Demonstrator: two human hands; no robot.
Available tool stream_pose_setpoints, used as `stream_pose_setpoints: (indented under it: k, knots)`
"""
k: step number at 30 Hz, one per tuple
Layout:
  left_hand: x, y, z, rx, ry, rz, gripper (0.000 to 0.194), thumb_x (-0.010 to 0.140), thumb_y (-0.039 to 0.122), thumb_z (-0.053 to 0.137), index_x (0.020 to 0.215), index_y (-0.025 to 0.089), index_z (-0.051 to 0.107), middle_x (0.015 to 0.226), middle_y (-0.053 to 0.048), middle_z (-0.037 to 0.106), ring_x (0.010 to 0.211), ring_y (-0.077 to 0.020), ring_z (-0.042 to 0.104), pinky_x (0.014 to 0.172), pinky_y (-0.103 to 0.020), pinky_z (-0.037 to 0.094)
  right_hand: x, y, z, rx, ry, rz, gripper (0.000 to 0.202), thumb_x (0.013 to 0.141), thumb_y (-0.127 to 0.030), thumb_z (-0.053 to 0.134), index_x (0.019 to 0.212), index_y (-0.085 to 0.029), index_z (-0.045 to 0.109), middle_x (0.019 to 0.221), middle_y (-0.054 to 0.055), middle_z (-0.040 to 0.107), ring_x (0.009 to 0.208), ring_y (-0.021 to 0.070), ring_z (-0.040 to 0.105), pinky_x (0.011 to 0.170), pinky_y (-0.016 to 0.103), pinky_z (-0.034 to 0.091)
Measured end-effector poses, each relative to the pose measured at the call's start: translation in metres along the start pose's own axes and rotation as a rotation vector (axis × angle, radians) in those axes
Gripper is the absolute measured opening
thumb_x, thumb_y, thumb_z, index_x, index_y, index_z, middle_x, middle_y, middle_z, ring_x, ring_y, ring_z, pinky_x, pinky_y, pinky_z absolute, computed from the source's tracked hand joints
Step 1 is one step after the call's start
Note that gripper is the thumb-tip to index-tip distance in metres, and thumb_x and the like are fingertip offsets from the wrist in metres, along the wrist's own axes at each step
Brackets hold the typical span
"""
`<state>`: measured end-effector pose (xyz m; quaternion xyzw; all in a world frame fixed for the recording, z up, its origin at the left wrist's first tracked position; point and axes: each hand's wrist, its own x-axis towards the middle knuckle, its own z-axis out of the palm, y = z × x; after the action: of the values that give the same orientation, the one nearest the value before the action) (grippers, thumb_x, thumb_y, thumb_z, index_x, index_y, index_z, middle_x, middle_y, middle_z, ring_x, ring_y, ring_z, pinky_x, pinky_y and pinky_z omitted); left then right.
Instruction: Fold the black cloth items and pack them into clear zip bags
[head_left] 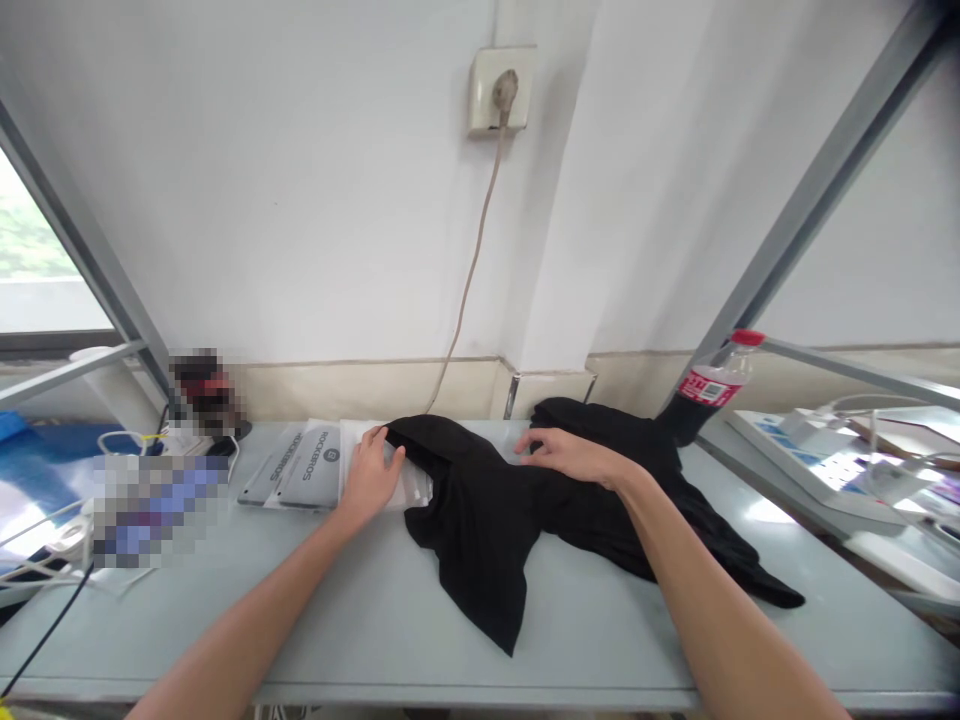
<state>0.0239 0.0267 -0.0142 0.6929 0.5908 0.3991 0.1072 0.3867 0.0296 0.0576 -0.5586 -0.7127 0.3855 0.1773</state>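
Sprawling, soft-creased black cloth (480,540) under unclenched right hand (566,457); left hand (371,470) touching it, grip unclear.

Head view: black cloth (510,515) rumpled across pale table (360,610), left hand (373,472) at its far-left edge near packets (311,468) printed ROCKBROS, right hand (570,455) loosely bent over its middle, red-capped bottle (712,388) just beyond its right part, plug (507,90) seated in wall socket (482,112).

A matte black cloth (536,512) lies creased and unevenly spread across the pale grey table (360,620).
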Motion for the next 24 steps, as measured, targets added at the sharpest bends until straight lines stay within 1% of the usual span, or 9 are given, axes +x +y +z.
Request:
stream_pose_setpoints:
  k: [3,5,8,10,12,15,18,21,24]
  knots:
    - [-0.004,0.015,-0.012,0.078,-0.013,0.112,0.032,0.104,0.045,0.049,0.1,0.02,0.07,0.13,-0.013,0.06,0.121,-0.0319,0.058,0.108,-0.052,0.046,0.008,0.003,0.002,-0.157,0.293,0.011,0.023,0.096,-0.04,0.058,0.099,-0.019,0.066,0.078,0.006,0.072,0.076,0.0227,0.065,0.074,0.035,0.046]
    - [-0.009,0.03,-0.024,0.067,-0.128,0.24,0.038,0.105,0.048,0.049,0.085,0.021,0.066,0.107,-0.009,0.062,0.105,-0.0271,0.061,0.1,-0.047,0.05,0.011,0.005,0.004,-0.215,0.379,0.014,0.029,0.098,-0.047,0.056,0.101,-0.02,0.066,0.08,0.007,0.074,0.078,0.0236,0.066,0.075,0.036,0.046]
    - [-0.019,0.051,-0.039,0.049,-0.354,0.412,0.038,0.1,0.056,0.059,0.085,0.022,0.067,0.104,-0.006,0.059,0.1,-0.0249,0.058,0.094,-0.042,0.049,0.01,0.007,0.008,-0.166,0.143,-0.047,0.045,0.087,-0.06,0.07,0.108,-0.02,0.068,0.086,0.006,0.076,0.08,0.0239,0.068,0.072,0.034,0.048]
    - [-0.025,0.059,-0.044,0.068,-0.452,0.458,0.036,0.095,0.057,0.067,0.085,0.023,0.065,0.102,-0.005,0.059,0.097,-0.0247,0.055,0.091,-0.041,0.048,0.009,0.007,0.01,-0.135,-0.024,-0.085,0.053,0.077,-0.059,0.079,0.11,-0.02,0.07,0.081,0.003,0.073,0.076,0.0229,0.066,0.067,0.032,0.047]
    - [-0.029,0.062,-0.044,0.062,-0.508,0.468,0.033,0.097,0.053,0.066,0.085,0.022,0.062,0.099,-0.004,0.06,0.095,-0.0242,0.054,0.089,-0.04,0.046,0.006,0.006,0.01,-0.134,-0.1,-0.119,0.05,0.076,-0.056,0.08,0.108,-0.019,0.071,0.072,-0.001,0.068,0.07,0.0212,0.061,0.063,0.032,0.044]
    - [-0.03,0.062,-0.04,-0.078,-0.548,0.37,0.032,0.105,0.05,0.052,0.088,0.023,0.058,0.093,-0.002,0.059,0.089,-0.021,0.053,0.085,-0.036,0.044,0.0,-0.002,0.006,-0.088,-0.131,-0.197,0.04,0.085,-0.057,0.07,0.099,-0.019,0.071,0.073,0.0,0.065,0.072,0.0203,0.058,0.066,0.032,0.044]
    - [-0.025,0.061,-0.036,-0.382,-0.55,0.111,0.038,0.105,0.059,0.046,0.092,0.023,0.051,0.08,0.003,0.052,0.073,-0.0155,0.05,0.07,-0.03,0.043,-0.011,-0.01,-0.002,0.007,-0.042,-0.215,0.037,0.092,-0.058,0.061,0.094,-0.022,0.066,0.086,0.002,0.066,0.082,0.021,0.058,0.073,0.032,0.045]
    - [-0.017,0.06,-0.035,-0.746,-0.536,-0.143,0.046,0.098,0.069,0.053,0.092,0.025,0.044,0.074,0.007,0.046,0.063,-0.0118,0.046,0.061,-0.025,0.04,-0.021,-0.013,-0.011,0.029,0.045,-0.124,0.033,0.093,-0.058,0.06,0.096,-0.025,0.061,0.086,0.0,0.063,0.081,0.0204,0.055,0.073,0.032,0.044]
    - [-0.008,0.056,-0.042,-0.868,-0.478,-0.256,0.049,0.09,0.07,0.065,0.098,0.025,0.046,0.068,0.009,0.046,0.056,-0.0099,0.044,0.054,-0.022,0.034,-0.026,-0.01,-0.019,0.006,-0.022,-0.066,0.03,0.09,-0.054,0.065,0.097,-0.025,0.059,0.081,-0.001,0.061,0.076,0.0192,0.052,0.069,0.031,0.041]
